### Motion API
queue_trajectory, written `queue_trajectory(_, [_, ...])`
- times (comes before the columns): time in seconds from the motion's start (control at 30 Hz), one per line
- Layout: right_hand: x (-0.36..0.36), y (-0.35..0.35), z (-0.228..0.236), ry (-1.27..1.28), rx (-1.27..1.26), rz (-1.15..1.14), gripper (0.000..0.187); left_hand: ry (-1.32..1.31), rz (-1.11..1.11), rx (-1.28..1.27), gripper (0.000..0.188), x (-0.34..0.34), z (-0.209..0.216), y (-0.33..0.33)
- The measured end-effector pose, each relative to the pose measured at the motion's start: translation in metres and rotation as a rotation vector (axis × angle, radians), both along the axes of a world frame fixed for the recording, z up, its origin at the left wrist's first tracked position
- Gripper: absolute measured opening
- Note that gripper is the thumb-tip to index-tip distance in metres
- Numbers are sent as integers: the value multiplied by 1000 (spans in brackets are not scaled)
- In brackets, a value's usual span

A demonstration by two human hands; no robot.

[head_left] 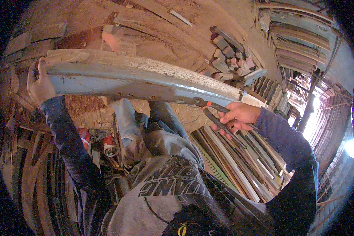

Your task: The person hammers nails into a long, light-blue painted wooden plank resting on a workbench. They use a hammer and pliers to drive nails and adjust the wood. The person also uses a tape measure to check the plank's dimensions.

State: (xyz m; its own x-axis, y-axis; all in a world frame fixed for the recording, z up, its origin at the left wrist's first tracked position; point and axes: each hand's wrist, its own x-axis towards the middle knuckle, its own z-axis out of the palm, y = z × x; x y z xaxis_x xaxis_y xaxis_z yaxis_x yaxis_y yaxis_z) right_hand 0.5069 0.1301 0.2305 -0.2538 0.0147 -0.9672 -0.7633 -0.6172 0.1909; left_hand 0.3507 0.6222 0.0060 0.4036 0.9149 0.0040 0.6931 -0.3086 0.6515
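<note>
A long wooden beam, with a worn blue-grey painted face and a bare wood edge, lies crosswise in front of me. My left hand is closed round its left end, fingers over the upper edge. Toward the beam's right part, my right hand grips a pair of pincers with dark handles and orange marks near the joint. The handles stand somewhat apart. The pincers' jaws are at the beam's lower edge; whether they bite on anything is too small to tell.
Cut wood blocks lie piled beyond the beam on brown, dusty ground. Long thin strips of wood are stacked at my right, and dark planks at my left. Red-and-white items sit near my legs.
</note>
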Motion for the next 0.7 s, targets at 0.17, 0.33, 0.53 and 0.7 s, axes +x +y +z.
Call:
queue_trajectory(0.17, [-26, -12, -5, -122, -62, 171, 39, -45, 29, 7, 60, 3, 0, -6])
queue_trajectory(0.33, [-55, -25, 1, -440, 72, 590, 25, 31, 48, 42, 57, 4, 5, -8])
queue_trajectory(0.53, [-98, -67, -13, -943, 38, 1138, 24, 41, -42, 6, 62, -1, -1, 0])
queue_trajectory(0.7, [-110, -99, -6, -944, 313, 1068, 23, 83, 16, 82, 67, 1, -11, 7])
